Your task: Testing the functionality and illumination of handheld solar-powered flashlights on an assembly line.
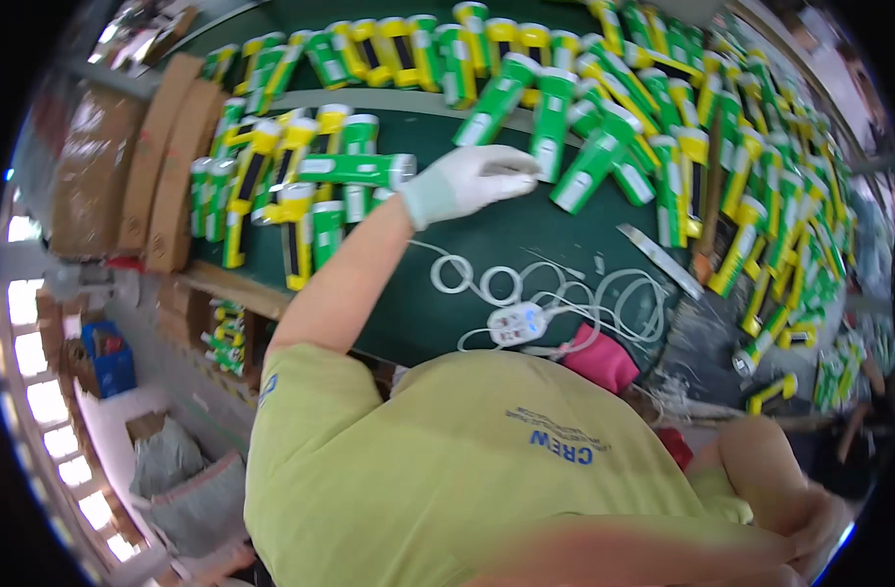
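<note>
My left hand (475, 184), in a white glove, reaches over the green table. Its fingers are curved, with a gap showing between fingers and thumb. The fingertips come up to the lower end of a green flashlight (552, 117); whether they touch it I cannot tell. Another green flashlight (354, 169) lies crosswise by the wrist, over several green and yellow ones. To the right of the fingers a green flashlight (597, 161) lies aslant. My right arm (643, 553) is bent across the lower edge, blurred, and its hand does not show.
Many green and yellow flashlights (760, 210) crowd the table's right side and back. A coiled white cable (623, 298) with a white power strip (516, 323) lies near my body, beside a pink cloth (601, 360). Cardboard boxes (168, 161) stand left; a flat metal strip (660, 259) lies right.
</note>
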A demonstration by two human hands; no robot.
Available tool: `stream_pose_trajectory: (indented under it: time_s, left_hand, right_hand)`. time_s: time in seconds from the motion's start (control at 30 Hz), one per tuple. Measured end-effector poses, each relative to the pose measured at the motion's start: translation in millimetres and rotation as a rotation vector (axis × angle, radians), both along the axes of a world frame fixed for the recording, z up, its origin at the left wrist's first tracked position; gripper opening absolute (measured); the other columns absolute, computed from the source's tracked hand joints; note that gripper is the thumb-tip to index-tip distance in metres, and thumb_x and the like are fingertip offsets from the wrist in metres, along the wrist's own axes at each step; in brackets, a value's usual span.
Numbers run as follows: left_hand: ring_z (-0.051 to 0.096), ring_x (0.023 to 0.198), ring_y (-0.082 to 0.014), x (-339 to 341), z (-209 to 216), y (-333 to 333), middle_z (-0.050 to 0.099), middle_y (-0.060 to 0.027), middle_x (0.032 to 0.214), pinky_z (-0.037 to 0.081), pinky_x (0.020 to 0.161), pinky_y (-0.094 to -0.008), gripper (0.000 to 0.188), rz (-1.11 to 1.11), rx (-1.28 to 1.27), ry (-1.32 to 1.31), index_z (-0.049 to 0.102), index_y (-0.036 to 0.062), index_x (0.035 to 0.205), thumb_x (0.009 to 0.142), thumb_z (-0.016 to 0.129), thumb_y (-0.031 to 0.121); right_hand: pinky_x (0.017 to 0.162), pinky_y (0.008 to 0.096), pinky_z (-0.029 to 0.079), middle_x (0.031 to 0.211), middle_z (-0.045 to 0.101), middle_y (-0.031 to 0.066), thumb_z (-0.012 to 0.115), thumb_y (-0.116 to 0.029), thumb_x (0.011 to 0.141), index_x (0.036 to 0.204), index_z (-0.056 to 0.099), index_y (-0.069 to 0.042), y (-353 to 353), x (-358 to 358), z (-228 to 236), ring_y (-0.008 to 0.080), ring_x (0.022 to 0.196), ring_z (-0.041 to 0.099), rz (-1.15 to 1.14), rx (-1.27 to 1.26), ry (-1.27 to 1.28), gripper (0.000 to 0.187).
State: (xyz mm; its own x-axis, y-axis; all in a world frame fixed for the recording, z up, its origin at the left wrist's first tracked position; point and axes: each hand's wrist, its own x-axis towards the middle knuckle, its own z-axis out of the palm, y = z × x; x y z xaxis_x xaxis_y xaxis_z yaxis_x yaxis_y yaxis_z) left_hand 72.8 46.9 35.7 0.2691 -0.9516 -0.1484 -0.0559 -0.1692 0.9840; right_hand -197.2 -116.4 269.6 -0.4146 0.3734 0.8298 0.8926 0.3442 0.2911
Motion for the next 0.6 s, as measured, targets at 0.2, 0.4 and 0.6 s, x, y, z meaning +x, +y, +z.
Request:
stream_pose_trajectory:
  time_s: [0.2, 0.4, 0.6]
  left_hand:
    - [0.064, 0.106, -0.0263, 8.0, -11.3, -3.7, 0.066, -0.0104, 0.117, 0.05, 0.092, -0.036, 0.039, 0.228, 0.089, -0.505, 0.065, 0.0083, 0.118, 0.088, 0.068, 0.034]
    - [0.056, 0.117, -0.0335, 5.1, -55.3, -45.3, 0.055, -0.0137, 0.133, 0.045, 0.1, -0.0423, 0.057, 0.285, 0.182, -1.271, 0.054, 0.0072, 0.131, 0.087, 0.063, 0.043]
    - [0.058, 0.117, -0.0393, -3.9, -49.9, -73.0, 0.055, -0.0257, 0.132, 0.047, 0.096, -0.0436, 0.1, 0.341, 0.304, -0.837, 0.027, 0.0036, 0.149, 0.075, 0.07, 0.056]
  right_hand:
    - [0.071, 0.0267, 0.053, 0.093, 0.063, 0.007, 0.054, -0.013, 0.091, 0.089, 0.063, -0.001, -12.8, -27.2, -36.3, 0.0181, 0.08, 0.064, -0.416, -0.65, 0.833, 0.015]
    - [0.066, 0.0282, 0.05, 0.083, 0.067, 0.0064, 0.076, -0.016, 0.079, 0.095, 0.07, -0.001, -53.1, -23.0, -193.2, 0.0129, 0.073, 0.062, -1.474, 0.003, 1.89, 0.023]
    - [0.068, 0.034, 0.054, 0.08, 0.071, 0.0079, 0.074, -0.025, 0.081, 0.095, 0.073, -0.007, -63.9, -21.5, -243.4, 0.0207, 0.073, 0.068, -1.771, -0.013, 1.745, 0.023]
